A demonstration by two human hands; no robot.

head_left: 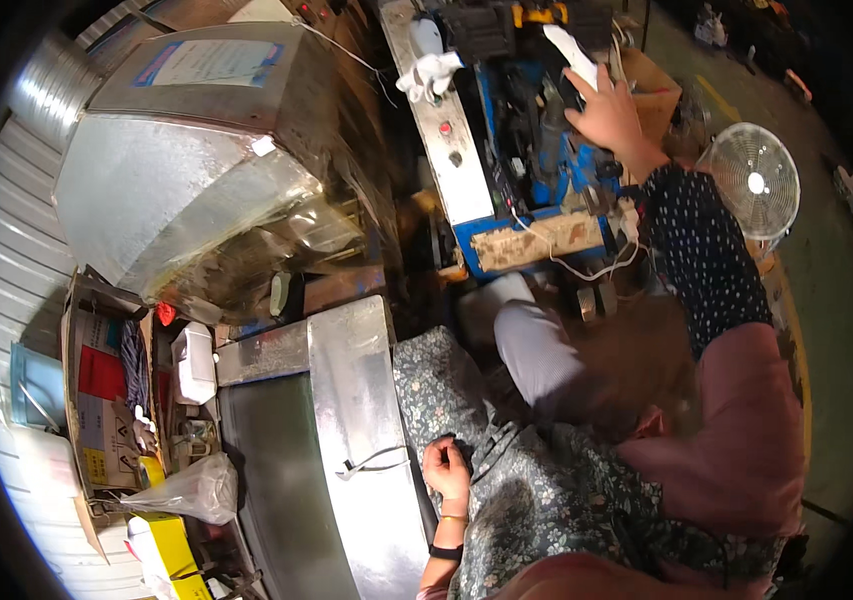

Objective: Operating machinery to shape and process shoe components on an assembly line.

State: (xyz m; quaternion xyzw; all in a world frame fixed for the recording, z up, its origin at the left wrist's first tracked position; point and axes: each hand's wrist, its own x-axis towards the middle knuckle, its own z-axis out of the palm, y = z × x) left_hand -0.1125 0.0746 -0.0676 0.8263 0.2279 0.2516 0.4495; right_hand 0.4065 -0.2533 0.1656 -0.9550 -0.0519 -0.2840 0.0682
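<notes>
The right hand is stretched over the blue machine, fingers spread; a long white piece lies at its fingertips, beyond the palm, whether pinched I cannot tell. The left hand's grip is curled beside floral cloth, contents hidden.

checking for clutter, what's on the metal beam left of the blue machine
A white bunched item, red button, dark piece and pale rounded object; anything beneath is hidden.
</notes>
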